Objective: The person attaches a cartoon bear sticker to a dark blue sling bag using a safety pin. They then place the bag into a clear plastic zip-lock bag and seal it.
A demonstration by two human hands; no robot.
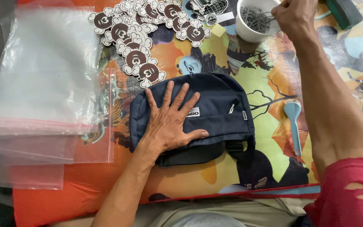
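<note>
Far left: a stack of clear zip bags [43, 84] with red seal strips, piled too loosely to count, overlapping the edge of the desk [181, 180] with its bright printed cover. Above centre: a heap of brown-and-white die-cut stickers [137, 42], well over a dozen, overlapping, exact number impossible to tell. Centre: one navy waist bag [223, 113], flat on the desk, with one white label and one white zip pull on its front. Left hand [171, 124] pressed flat on the bag, five fingers spread wide, grip open, closing on nothing. Beyond the bag, near the top edge: one small yellow note [218, 30] among a few black-and-white stickers. Right of that: one white cup [248, 29] full of thin grey metal pieces, too many to count. Right hand [295, 17] at the cup's rim, fingers pinched narrow over the contents; cannot tell whether a piece is caught. Below: one light-blue spoon-shaped tool [294, 124], just right of the bag, not touching. Top right: one dark green block [343, 12].
</note>
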